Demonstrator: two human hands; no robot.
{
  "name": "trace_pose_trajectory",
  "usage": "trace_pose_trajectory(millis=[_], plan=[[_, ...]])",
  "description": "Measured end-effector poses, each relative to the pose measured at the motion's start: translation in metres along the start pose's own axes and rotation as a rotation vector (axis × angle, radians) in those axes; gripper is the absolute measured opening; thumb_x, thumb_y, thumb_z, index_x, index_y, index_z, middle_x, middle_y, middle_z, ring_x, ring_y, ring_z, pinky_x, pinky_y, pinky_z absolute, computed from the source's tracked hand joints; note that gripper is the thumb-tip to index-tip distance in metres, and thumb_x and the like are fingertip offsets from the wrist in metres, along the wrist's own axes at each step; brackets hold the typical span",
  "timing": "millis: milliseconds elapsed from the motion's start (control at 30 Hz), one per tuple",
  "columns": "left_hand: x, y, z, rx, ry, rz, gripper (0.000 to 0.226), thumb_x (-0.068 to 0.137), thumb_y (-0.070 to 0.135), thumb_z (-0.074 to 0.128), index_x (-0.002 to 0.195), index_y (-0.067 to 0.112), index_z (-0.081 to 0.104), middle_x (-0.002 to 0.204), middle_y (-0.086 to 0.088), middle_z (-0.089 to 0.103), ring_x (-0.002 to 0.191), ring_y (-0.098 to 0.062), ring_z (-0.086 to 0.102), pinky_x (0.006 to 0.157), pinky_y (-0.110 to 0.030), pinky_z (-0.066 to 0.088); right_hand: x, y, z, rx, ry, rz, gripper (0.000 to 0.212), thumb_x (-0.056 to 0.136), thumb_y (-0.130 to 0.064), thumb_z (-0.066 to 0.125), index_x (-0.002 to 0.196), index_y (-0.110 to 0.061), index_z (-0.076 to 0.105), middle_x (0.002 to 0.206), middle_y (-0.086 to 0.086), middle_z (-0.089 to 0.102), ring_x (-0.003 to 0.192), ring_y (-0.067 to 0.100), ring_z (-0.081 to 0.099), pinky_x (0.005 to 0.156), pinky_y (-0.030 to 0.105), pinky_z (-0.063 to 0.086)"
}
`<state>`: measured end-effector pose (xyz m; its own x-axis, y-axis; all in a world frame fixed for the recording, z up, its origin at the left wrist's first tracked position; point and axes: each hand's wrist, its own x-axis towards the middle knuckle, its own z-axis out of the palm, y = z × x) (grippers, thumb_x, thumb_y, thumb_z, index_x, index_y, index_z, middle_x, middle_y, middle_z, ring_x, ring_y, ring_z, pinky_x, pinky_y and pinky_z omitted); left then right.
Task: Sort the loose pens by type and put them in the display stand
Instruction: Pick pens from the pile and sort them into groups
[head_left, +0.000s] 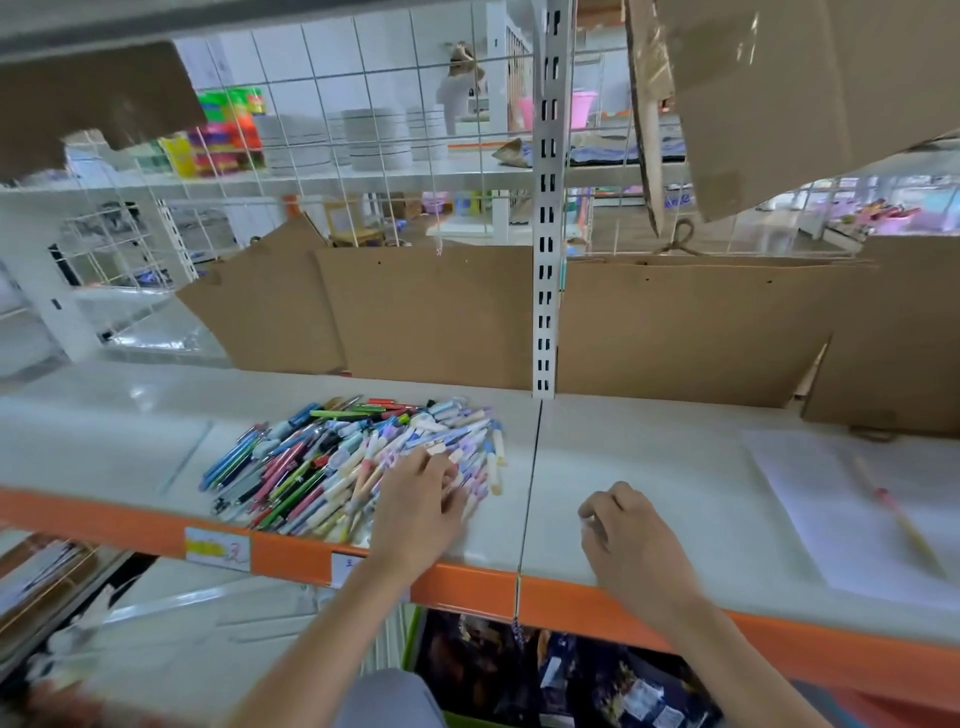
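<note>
Left hand (421, 499) lies on the near right edge of the pen pile (343, 462), fingers spread over pastel pens. Right hand (631, 540) rests loosely curled, holding nothing, on the white shelf (649, 467) beside it.

Bright, even daylight pours in from the background; glare whitens the upper left, shadows stay soft, wide-angle bending curves the frame's edges, and the lower left corner smears with blur.
</note>
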<state>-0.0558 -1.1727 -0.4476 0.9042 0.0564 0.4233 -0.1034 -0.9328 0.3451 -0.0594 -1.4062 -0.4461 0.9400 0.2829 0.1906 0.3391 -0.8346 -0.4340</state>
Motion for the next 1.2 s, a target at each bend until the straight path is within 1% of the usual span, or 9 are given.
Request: trace_pose_trajectory(millis=[133, 233, 467, 667, 867, 967, 1033, 1133, 1200], plan=[[-0.001, 0.001, -0.003, -0.039, -0.044, 0.037, 0.02, 0.094, 0.034, 0.052, 0.103, 0.021, 0.063, 0.098, 0.006, 0.052, 0.085, -0.011, 0.051, 0.071, -0.023, 0.041, 0.0, -0.001, -0.001, 0.017, -0.004, 0.016, 0.026, 0.099, -0.022, 0.038, 0.119, -0.018, 0.053, 0.11, -0.007, 0.042, 0.098, 0.005, 0.048, 0.081, 0.014, 0.04], [0.001, 0.002, -0.006, -0.008, -0.116, 0.047, 0.021, 0.093, 0.038, 0.051, 0.107, 0.025, 0.059, 0.099, 0.007, 0.057, 0.086, -0.01, 0.054, 0.073, -0.027, 0.048, 0.0, -0.001, 0.0, 0.031, 0.005, 0.026, 0.025, 0.099, -0.022, 0.038, 0.118, -0.019, 0.054, 0.108, -0.009, 0.041, 0.097, 0.005, 0.049, 0.08, 0.016, 0.042], [0.021, 0.01, -0.014, -0.066, -0.225, -0.148, 0.027, 0.09, 0.024, 0.061, 0.115, 0.015, 0.056, 0.107, -0.001, 0.067, 0.098, -0.016, 0.06, 0.079, -0.026, 0.044, 0.001, -0.001, 0.0, 0.045, 0.022, 0.017, 0.026, 0.099, -0.022, 0.038, 0.119, -0.019, 0.053, 0.109, -0.009, 0.042, 0.1, 0.005, 0.048, 0.082, 0.015, 0.041], [0.023, 0.005, -0.019, -0.197, -0.142, -0.195, 0.017, 0.091, 0.024, 0.06, 0.093, 0.008, 0.066, 0.09, -0.004, 0.069, 0.089, -0.018, 0.063, 0.08, -0.035, 0.05, 0.001, 0.0, 0.001, 0.049, 0.027, 0.016, 0.026, 0.098, -0.021, 0.037, 0.118, -0.018, 0.054, 0.111, -0.007, 0.044, 0.101, 0.006, 0.05, 0.086, 0.02, 0.045], [0.018, 0.001, -0.016, -0.044, -0.046, -0.147, 0.02, 0.1, 0.032, 0.041, 0.096, 0.016, 0.053, 0.064, 0.007, 0.055, 0.06, -0.013, 0.054, 0.055, -0.03, 0.041, 0.009, -0.003, -0.003, 0.062, -0.018, 0.061, 0.02, 0.097, -0.022, 0.041, 0.109, -0.018, 0.057, 0.104, -0.006, 0.047, 0.092, 0.009, 0.051, 0.077, 0.018, 0.042], [0.003, 0.001, -0.013, -0.003, 0.08, -0.101, 0.022, 0.1, 0.034, 0.04, 0.093, 0.018, 0.054, 0.061, 0.009, 0.053, 0.053, -0.008, 0.051, 0.057, -0.024, 0.039, 0.027, -0.017, -0.005, 0.106, -0.048, 0.081, 0.017, 0.096, -0.021, 0.042, 0.101, -0.017, 0.058, 0.1, -0.003, 0.054, 0.088, 0.011, 0.053, 0.076, 0.022, 0.044], [-0.005, 0.002, -0.01, -0.002, 0.117, -0.079, 0.021, 0.099, 0.034, 0.042, 0.092, 0.019, 0.056, 0.062, 0.01, 0.053, 0.051, -0.005, 0.049, 0.05, -0.02, 0.037, 0.039, -0.033, 0.0, 0.117, -0.055, 0.042, 0.015, 0.095, -0.021, 0.043, 0.097, -0.017, 0.058, 0.097, -0.003, 0.056, 0.086, 0.012, 0.053, 0.074, 0.023, 0.041], [-0.005, 0.002, -0.008, -0.004, 0.114, -0.105, 0.022, 0.099, 0.034, 0.042, 0.094, 0.018, 0.056, 0.073, 0.008, 0.059, 0.06, -0.008, 0.053, 0.046, -0.016, 0.029, 0.051, -0.062, 0.012, 0.113, -0.114, 0.014, 0.016, 0.095, -0.023, 0.044, 0.097, -0.014, 0.058, 0.093, -0.001, 0.057, 0.088, 0.015, 0.052, 0.072, 0.024, 0.037], [-0.004, 0.002, -0.009, -0.007, 0.114, -0.121, 0.022, 0.099, 0.035, 0.041, 0.096, 0.019, 0.056, 0.078, 0.007, 0.061, 0.065, -0.009, 0.055, 0.048, -0.018, 0.033, 0.06, -0.076, 0.021, 0.086, -0.148, 0.023, 0.019, 0.094, -0.021, 0.044, 0.099, -0.01, 0.058, 0.098, 0.005, 0.06, 0.093, 0.021, 0.056, 0.074, 0.028, 0.041]])
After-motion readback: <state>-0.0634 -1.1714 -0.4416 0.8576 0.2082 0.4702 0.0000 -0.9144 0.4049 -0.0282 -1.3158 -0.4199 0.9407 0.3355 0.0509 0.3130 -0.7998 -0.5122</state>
